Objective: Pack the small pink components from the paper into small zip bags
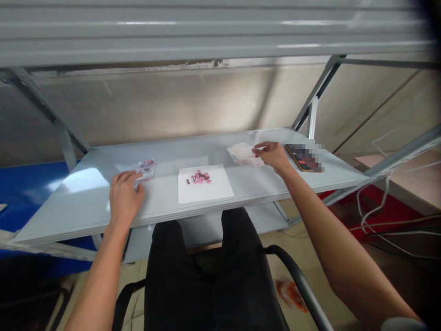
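Observation:
On the left of the grey shelf, my left hand [126,195] rests with its thumb apart from the fingers. Its fingertips reach the near edge of a small clear plastic bag [148,169] with pink and dark bits inside. My right hand [274,156] has its thumb and index finger pinched at the right edge of a pile of thin, whitish plastic bags [241,152]. How many bags the fingers grip is not visible. Between the hands lies a white sheet [206,195], bearing a heap of small pink beads [201,176] mixed with dark pieces. One small dark brown piece [188,181] lies apart.
A phone [298,158] in a yellowish case lies right of my right hand. The grey shelf [161,204] has metal struts [65,142] at both ends, and a ribbed panel [206,32] hangs above. White cables [365,216] trail at the right. My legs are beneath the front edge.

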`<state>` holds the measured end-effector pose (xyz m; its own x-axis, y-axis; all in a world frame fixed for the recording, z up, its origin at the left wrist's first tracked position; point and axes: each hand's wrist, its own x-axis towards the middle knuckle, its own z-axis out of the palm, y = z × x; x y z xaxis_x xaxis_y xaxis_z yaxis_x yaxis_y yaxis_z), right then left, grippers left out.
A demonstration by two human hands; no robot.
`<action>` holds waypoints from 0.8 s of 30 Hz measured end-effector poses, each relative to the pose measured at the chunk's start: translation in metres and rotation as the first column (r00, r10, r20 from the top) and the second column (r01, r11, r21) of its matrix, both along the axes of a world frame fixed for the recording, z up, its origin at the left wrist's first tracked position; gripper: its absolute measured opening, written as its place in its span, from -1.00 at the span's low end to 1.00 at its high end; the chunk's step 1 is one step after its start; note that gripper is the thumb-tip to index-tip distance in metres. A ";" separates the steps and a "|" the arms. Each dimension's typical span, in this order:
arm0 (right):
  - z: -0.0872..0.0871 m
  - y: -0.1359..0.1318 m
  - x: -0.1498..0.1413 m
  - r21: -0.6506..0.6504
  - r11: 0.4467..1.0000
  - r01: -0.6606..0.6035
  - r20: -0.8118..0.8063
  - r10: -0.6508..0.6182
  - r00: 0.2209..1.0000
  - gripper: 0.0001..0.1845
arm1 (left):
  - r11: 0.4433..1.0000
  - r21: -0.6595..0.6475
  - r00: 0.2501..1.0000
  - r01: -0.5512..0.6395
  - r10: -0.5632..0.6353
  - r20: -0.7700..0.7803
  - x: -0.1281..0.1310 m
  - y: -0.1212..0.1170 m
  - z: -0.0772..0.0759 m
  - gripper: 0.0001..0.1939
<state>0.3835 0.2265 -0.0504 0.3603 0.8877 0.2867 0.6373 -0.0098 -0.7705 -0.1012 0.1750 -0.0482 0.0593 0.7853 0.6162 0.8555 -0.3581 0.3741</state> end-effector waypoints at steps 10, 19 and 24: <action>-0.020 -0.015 -0.042 -0.070 0.933 -0.354 0.665 0.308 0.680 -0.47 | 0.995 -0.022 0.994 -0.096 0.097 0.056 -0.023 -0.007 -0.009 -0.78; -0.037 -0.027 -0.049 -0.204 0.956 -0.213 0.711 0.294 0.639 -0.38 | 0.983 -0.024 0.981 -0.182 0.180 -0.069 -0.031 -0.015 -0.005 -0.73; -0.008 -0.035 -0.063 0.067 0.969 -0.238 0.706 0.122 0.697 -0.46 | 0.926 0.042 0.926 -0.376 0.373 0.059 -0.034 -0.014 0.016 -0.67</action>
